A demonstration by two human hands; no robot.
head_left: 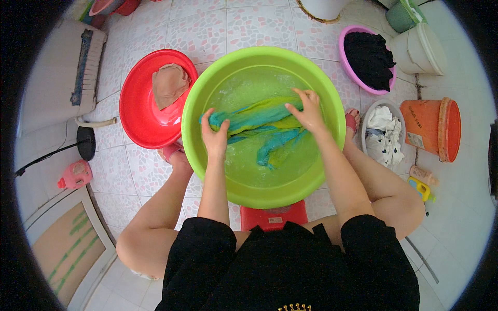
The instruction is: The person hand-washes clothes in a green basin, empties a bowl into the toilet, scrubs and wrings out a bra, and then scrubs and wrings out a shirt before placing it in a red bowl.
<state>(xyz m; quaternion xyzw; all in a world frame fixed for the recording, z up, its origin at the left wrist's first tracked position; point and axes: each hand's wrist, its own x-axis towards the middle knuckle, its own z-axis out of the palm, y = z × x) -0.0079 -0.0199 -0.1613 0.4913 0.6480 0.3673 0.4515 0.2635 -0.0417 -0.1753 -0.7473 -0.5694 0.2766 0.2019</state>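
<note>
A large lime-green basin (262,197) of slightly sudsy water stands between my knees. In it lies a wet blue-and-yellow-green cloth (254,116), stretched sideways in a bunched roll, with a loose blue end trailing toward me. At the roll's left end my left hand (215,136) grips the cloth, thumb and fingers on either side of it. My right hand (309,113) holds the right end between its curved fingers and thumb. Both hands are above or at the water's surface.
A red basin (137,116) with a brown cloth (170,85) sits left. On the right are a pink basin (345,62) of black fabric, a grey basin (365,116) of white clothes and an orange bucket (428,127). A red stool (274,216) is near me.
</note>
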